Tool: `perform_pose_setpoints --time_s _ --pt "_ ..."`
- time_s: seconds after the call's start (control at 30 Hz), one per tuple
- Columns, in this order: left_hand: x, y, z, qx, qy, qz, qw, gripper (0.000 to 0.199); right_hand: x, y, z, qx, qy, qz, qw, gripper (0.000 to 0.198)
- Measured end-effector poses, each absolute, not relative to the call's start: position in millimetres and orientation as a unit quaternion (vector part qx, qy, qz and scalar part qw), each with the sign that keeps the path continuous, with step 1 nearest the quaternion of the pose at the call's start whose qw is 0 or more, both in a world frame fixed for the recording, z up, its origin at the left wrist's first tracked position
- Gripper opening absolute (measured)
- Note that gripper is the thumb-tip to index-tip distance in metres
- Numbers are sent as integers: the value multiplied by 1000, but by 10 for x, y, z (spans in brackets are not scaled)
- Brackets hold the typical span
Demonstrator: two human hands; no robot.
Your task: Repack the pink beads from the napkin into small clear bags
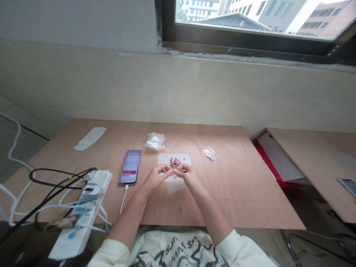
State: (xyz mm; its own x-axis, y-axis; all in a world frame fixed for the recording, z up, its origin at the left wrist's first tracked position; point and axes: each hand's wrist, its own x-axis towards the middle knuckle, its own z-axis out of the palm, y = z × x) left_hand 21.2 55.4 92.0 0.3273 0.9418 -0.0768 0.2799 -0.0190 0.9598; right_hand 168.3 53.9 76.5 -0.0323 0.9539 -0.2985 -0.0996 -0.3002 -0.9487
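My left hand (160,173) and my right hand (187,173) meet over a white sheet (187,158) on the table. Thumb and forefinger of each are pinched together, the fingertips of both hands almost touching. Whatever they grip is too small to make out. Just beyond the fingertips, a little heap of small pink and dark pieces, perhaps beads (175,162), lies on the sheet. One pink piece rests apart toward the sheet's right side. My hands partly hide the sheet's near part.
Behind the sheet lies a clump of clear plastic bags (155,141); to the right, a small clear bag (209,152) with bits inside. A phone (130,167) on a charging cable, a white face mask (90,138) and a cable-strewn power strip (80,218) occupy the left.
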Motion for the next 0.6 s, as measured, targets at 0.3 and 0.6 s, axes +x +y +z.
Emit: perform_pose_setpoints --time_s 0.3,0.6 --pt "169 551 736 535 421 348 645 38 1656 682 806 -532 -362 604 470 30" --pt "-202 1599 724 600 559 416 393 57 2419 1294 499 -784 -505 171 319 35"
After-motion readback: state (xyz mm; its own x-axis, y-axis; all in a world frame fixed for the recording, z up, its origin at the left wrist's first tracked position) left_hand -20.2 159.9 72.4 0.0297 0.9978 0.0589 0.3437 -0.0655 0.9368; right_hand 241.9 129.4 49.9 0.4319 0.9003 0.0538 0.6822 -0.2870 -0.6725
